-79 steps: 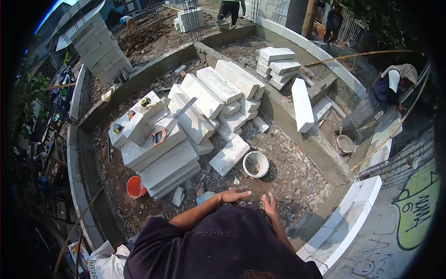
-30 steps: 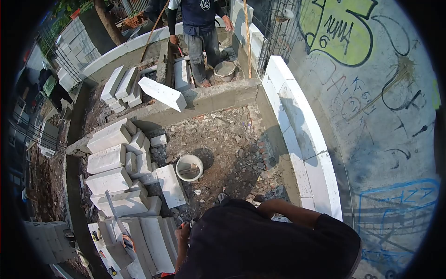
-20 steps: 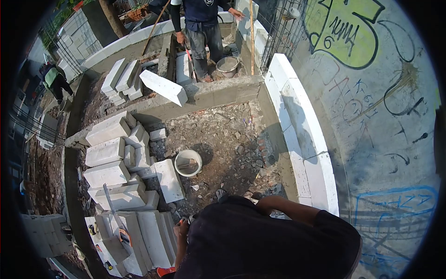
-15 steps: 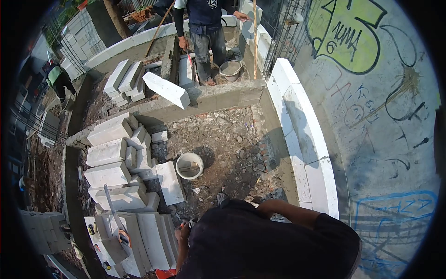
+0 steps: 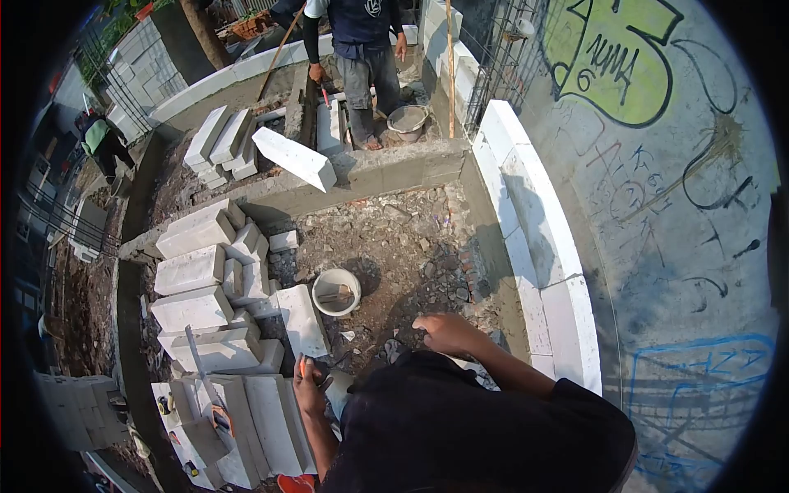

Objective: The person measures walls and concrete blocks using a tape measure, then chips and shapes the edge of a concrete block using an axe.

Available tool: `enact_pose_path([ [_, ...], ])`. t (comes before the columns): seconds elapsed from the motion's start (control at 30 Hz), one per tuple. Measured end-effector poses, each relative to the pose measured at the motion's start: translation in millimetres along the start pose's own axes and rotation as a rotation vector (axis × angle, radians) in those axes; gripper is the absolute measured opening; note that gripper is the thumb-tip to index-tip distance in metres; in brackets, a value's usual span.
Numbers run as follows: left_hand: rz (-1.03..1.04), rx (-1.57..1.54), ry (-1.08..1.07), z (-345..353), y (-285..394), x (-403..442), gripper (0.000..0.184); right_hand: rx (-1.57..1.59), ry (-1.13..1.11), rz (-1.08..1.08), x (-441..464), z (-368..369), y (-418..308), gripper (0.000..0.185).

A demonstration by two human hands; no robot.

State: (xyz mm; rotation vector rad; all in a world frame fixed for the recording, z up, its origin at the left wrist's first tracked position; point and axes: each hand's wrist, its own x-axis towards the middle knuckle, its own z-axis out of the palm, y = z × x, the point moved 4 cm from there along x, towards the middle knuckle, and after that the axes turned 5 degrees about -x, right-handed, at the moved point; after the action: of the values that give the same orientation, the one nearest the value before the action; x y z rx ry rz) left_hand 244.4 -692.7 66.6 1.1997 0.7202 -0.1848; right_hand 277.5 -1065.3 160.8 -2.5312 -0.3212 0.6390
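The tool [image 5: 307, 367] in the left hand [image 5: 309, 392] shows orange; the T-shirt's [image 5: 485, 427] plain black, the blocks [image 5: 189, 272] chalky white, the bucket [image 5: 337, 312] off-white, that graffiti [image 5: 620, 62] lime green outlined black on grey wall [image 5: 649, 300].

wall [image 5: 674, 246] | green graffiti [image 5: 629, 53]: "NUMA", "6" | blue lettering [image 5: 735, 353]: unclear

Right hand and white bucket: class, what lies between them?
Only rubble-strewn ground lies between the right hand and the white bucket, as the head view shows.
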Motion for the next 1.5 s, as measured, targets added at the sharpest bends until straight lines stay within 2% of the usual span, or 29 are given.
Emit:
enact_pose_path([
  [0.03, -0.021, -0.026, -0.064, 30.3, 25.6, -10.3, 0.06, 0.067, 0.14, -0.08, 15.3, -9.2, -22.8, 0.047],
  [0.07, -0.046, -0.046, -0.125, 58.3, 45.4, -21.0, 0.058, 0.162, 0.148, -0.133, 25.9, -20.2, -52.9, 0.065],
  [0.13, -0.02, -0.104, -0.429, 101.5, 66.9, -27.5, 0.06, 0.192, 0.317, -0.441, 42.0, -13.2, -96.7, 0.085],
  [0.17, -0.019, -0.099, -0.431, 116.9, 73.2, -34.8, 0.06, 0.255, 0.246, -0.517, 48.5, -4.5, -111.2, 0.097],
  [0.23, -0.125, -0.329, -0.534, 152.4, 81.7, -49.3, 0.068, 0.162, 0.321, -0.39, 46.8, -1.7, -123.9, 0.098],
  [0.27, -0.091, -0.334, -0.574, 160.1, 83.9, -51.0, 0.076, 0.161, 0.333, -0.388, 52.1, -2.4, -118.7, 0.098],
  [0.3, -0.091, -0.33, -0.585, 158.6, 85.1, -47.8, 0.076, 0.184, 0.318, -0.374, 59.5, -2.0, -107.5, 0.097],
  [0.37, -0.262, -0.306, -0.742, 162.4, 79.2, -45.3, 0.072, 0.202, 0.303, -0.347, 65.1, -5.4, -91.5, 0.096],
  [0.4, -0.286, -0.246, -0.702, 171.7, 82.0, -46.6, 0.061, 0.221, 0.27, -0.296, 65.0, -5.2, -84.2, 0.095],
  [0.43, -0.299, -0.256, -0.708, 174.6, 75.4, -33.0, 0.061, 0.237, 0.235, -0.244, 65.0, -3.9, -77.2, 0.095],
  [0.47, -0.327, -0.175, -0.685, 172.2, 60.7, -13.6, 0.052, 0.212, 0.356, -0.278, 61.7, -4.4, -72.9, 0.091],
  [0.5, -0.352, -0.1, -0.666, 180.1, 56.7, -3.2, 0.043, 0.194, 0.342, -0.265, 60.7, -9.6, -66.8, 0.091],
  [0.57, -0.371, -0.094, -0.685, 201.8, 59.4, 18.8, 0.038, 0.239, 0.04, -0.097, 69.8, -20.1, -48.3, 0.088],
  [0.63, -0.389, 0.406, -0.747, 219.0, 58.5, 40.1, 0.047, 0.244, 0.048, -0.078, 72.6, -35.7, -29.6, 0.088],
  [0.7, -0.42, 0.378, -0.778, 259.1, 75.7, 47.6, 0.051, 0.27, 0.215, -0.063, 74.7, -45.6, -7.5, 0.089],
  [0.73, -0.374, 0.524, -0.845, 279.2, 82.9, 54.2, 0.048, 0.233, 0.255, -0.039, 77.8, -52.4, 3.7, 0.09],
  [0.8, -0.26, 0.717, -0.977, 315.4, 90.6, 77.2, 0.044, 0.295, 0.239, 0.062, 80.8, -69.2, 20.6, 0.093],
  [0.83, -0.276, 0.708, -0.98, 334.7, 89.1, 92.9, 0.044, 0.354, 0.222, 0.157, 77.8, -81.0, 28.7, 0.095],
  [0.9, -0.359, 0.779, -1.226, 377.0, 84.6, 109.8, 0.043, 0.461, 0.183, 0.229, 68.8, -102.0, 44.9, 0.097],
  [0.97, -0.407, 0.723, -1.255, 422.7, 91.6, 106.5, 0.04, 0.612, 0.352, 0.307, 57.6, -112.1, 68.6, 0.1],
  [1.0, -0.402, 0.814, -1.365, 447.3, 91.9, 102.3, 0.04, 0.626, 0.438, 0.296, 54.7, -112.5, 82.0, 0.099],
  [1.03, -0.391, 0.908, -1.477, 471.9, 89.0, 99.4, 0.039, 0.636, 0.459, 0.294, 53.8, -117.6, 92.2, 0.099],
  [1.17, -0.42, 0.947, -1.672, 559.7, 23.7, 118.4, 0.034, 0.737, 0.589, 0.366, 50.4, -136.5, 159.5, 0.098],
  [1.33, -0.415, 1.092, -1.871, 642.5, 2.6, 101.3, 0.029, 0.849, 0.666, 0.473, 32.6, -176.8, 212.0, 0.094],
  [1.4, -0.361, 1.015, -1.797, 679.3, 8.0, 116.0, 0.025, 0.837, 0.624, 0.552, 17.6, -188.1, 226.5, 0.091],
  [1.43, -0.361, 0.827, -1.69, 703.7, 26.1, 129.9, 0.023, 0.818, 0.591, 0.613, 12.2, -194.4, 237.9, 0.088],
  [1.47, -0.354, 0.645, -1.579, 730.0, 52.7, 150.0, 0.02, 0.948, 0.666, 0.618, 3.0, -180.5, 255.4, 0.08],
  [1.5, -0.319, 0.573, -1.468, 759.7, 83.9, 175.6, 0.015, 0.987, 0.674, 0.641, -10.0, -164.3, 273.0, 0.074],
])
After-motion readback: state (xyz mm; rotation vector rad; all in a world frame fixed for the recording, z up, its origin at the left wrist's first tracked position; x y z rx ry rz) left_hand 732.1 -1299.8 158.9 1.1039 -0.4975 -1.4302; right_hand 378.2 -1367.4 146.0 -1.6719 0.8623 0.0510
